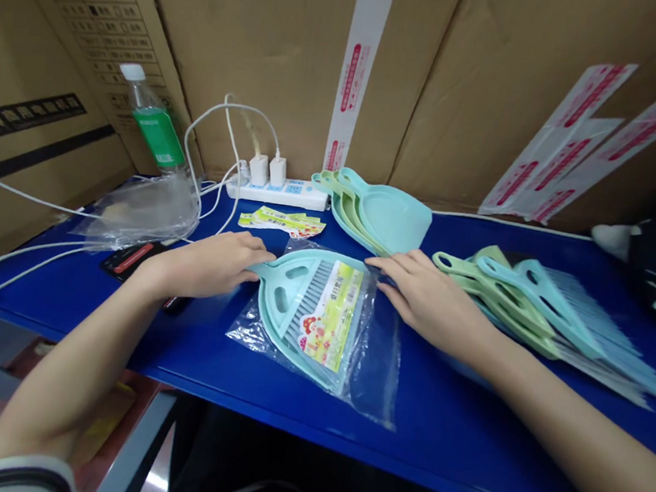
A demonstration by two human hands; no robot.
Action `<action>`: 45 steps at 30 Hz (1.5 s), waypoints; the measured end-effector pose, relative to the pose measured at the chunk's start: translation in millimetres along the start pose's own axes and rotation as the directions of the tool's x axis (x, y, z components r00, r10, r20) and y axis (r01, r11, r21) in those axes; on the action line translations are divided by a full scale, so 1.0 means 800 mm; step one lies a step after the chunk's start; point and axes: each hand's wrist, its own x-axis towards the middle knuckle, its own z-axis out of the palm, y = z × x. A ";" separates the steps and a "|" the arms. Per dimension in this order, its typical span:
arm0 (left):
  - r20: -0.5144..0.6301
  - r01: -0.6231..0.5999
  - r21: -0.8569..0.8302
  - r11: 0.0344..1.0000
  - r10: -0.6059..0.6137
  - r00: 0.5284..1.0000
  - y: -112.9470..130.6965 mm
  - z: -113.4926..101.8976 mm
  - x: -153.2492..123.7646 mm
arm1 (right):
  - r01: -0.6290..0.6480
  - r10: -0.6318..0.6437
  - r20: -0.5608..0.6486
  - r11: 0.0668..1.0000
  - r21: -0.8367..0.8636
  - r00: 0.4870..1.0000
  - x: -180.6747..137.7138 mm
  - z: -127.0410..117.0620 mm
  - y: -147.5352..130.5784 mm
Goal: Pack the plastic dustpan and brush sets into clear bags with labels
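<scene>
A light-blue dustpan (pixel 291 261) lies flat before me with a small brush (pixel 315 300) nested in it and a yellow-green printed card (pixel 339 310) on top. Around them is a clear plastic bag (pixel 378 378), its loose end spreading to the right. My left hand (pixel 223 262) is closed on the handle at the left. At the upper right edge, my right hand (pixel 417 292) has its fingers and thumb closed on the bag's film, close to the pan's lip. The exact pinch is partly hidden.
Nested dustpans (pixel 394 210) stand at the back; a pile of brushes (pixel 540 302) lies right. Printed cards (pixel 283 221) lie before a power strip (pixel 310 195) with chargers. Cables, plastic film (pixel 148 210), a bottle (pixel 155 124) and a dark phone-like object (pixel 131 257) are left. Cardboard boxes (pixel 280 43) wall the back.
</scene>
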 end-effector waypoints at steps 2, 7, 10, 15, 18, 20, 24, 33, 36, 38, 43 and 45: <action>-0.064 -0.030 0.011 1.000 0.030 0.998 -0.003 0.002 0.002 | 0.012 -0.012 0.008 0.999 0.035 1.000 0.000 -0.002 0.002; -0.237 -0.143 0.030 0.989 0.145 0.961 0.006 0.001 0.002 | 0.049 -0.056 0.066 0.994 0.102 0.996 0.003 -0.008 0.002; -0.264 -0.295 -0.012 0.955 0.281 0.922 0.027 0.002 0.001 | 0.068 -0.077 0.105 0.994 0.083 0.991 0.004 -0.009 0.002; -0.203 -0.535 -0.210 0.818 0.499 0.842 0.062 0.016 0.006 | 0.066 -0.073 0.138 0.996 0.059 0.988 0.004 -0.009 0.003; -0.197 -0.581 -0.245 0.776 0.547 0.814 0.071 0.027 0.009 | 0.057 -0.069 0.142 0.995 0.086 0.987 0.004 -0.011 0.004; -0.204 -0.604 -0.230 0.763 0.569 0.796 0.072 0.030 0.009 | 0.041 -0.055 0.151 0.995 0.092 0.987 0.004 -0.013 0.003; -0.202 -0.620 -0.190 0.761 0.588 0.784 0.071 0.028 0.007 | -0.020 0.007 0.214 0.998 0.058 0.977 0.000 -0.022 0.000; -0.137 -0.590 -0.237 0.772 0.575 0.807 0.059 0.019 0.006 | -0.089 0.039 0.313 0.985 0.145 0.949 -0.006 -0.053 0.003; -0.112 -0.576 -0.290 0.764 0.571 0.814 0.056 0.017 0.007 | -0.128 0.071 0.282 0.973 0.192 0.957 -0.002 -0.054 0.002; -0.121 -0.570 -0.312 0.760 0.564 0.817 0.053 0.016 0.007 | -0.160 0.095 0.303 0.967 0.199 0.948 -0.001 -0.051 0.001; -0.133 -0.536 -0.364 0.762 0.527 0.839 0.046 0.010 0.008 | -0.233 0.130 0.402 0.947 0.221 0.907 -0.003 -0.045 0.000; -0.134 -0.510 -0.379 0.772 0.500 0.856 0.043 0.008 0.008 | -0.247 0.126 0.433 0.940 0.236 0.893 -0.004 -0.044 0.000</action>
